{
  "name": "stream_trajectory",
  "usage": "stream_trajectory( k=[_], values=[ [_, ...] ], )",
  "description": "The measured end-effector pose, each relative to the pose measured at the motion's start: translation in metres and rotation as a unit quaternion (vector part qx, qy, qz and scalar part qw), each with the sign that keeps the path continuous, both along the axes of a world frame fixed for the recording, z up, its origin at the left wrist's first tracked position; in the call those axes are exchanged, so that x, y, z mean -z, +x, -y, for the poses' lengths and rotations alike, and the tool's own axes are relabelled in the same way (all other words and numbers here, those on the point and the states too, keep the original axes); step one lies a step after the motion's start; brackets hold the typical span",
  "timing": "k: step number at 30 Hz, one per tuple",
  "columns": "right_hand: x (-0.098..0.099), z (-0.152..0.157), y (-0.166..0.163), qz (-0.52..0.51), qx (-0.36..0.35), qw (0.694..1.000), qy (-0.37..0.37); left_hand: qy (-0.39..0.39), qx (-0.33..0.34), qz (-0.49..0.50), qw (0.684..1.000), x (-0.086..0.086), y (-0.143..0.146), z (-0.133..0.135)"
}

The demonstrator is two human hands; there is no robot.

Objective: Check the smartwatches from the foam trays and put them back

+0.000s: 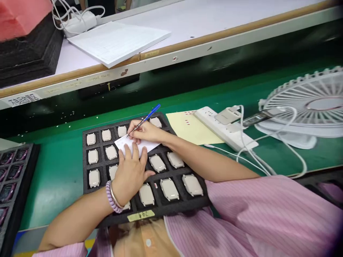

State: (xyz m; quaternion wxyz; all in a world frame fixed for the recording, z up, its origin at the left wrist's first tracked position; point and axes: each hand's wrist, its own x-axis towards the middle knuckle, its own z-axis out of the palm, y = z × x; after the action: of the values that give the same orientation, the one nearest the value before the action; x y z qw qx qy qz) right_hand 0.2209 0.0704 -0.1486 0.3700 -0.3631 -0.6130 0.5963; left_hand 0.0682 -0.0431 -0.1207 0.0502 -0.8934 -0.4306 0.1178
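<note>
The left hand (131, 169), fingers spread, pins the paper slip (150, 146) atop the foam tray (85, 166); the right hand (146, 132) grips the blue pen (153, 112), best pressed lightly over such uneven watch cases (169, 189)

– Where is the paper slip (152, 146) pictured?
– On the foam tray (183, 206) at the counter's (59, 167) near edge, under the left hand (131, 171) and right hand (146, 131)
– And around it?
– A second tray (29, 167) at left, a power strip (217, 127), then a fan (302, 116) at right, a paper stack (118, 39) on the shelf (214, 25) behind
</note>
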Motion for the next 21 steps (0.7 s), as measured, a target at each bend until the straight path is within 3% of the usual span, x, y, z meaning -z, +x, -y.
stream_trajectory(
  k=[6,11,21],
  values=[
    [0.003,0.0,-0.01,0.09,-0.008,0.979,0.184,0.025,0.001,-0.003,1.0,0.003,0.001,0.001],
    [0.003,0.0,-0.012,0.087,-0.032,0.975,0.2,0.01,0.003,-0.006,1.0,-0.001,0.003,0.0],
    [0.006,-0.002,-0.012,0.084,-0.011,0.978,0.191,0.023,0.011,-0.003,1.0,0.003,0.001,0.0]
  ],
)
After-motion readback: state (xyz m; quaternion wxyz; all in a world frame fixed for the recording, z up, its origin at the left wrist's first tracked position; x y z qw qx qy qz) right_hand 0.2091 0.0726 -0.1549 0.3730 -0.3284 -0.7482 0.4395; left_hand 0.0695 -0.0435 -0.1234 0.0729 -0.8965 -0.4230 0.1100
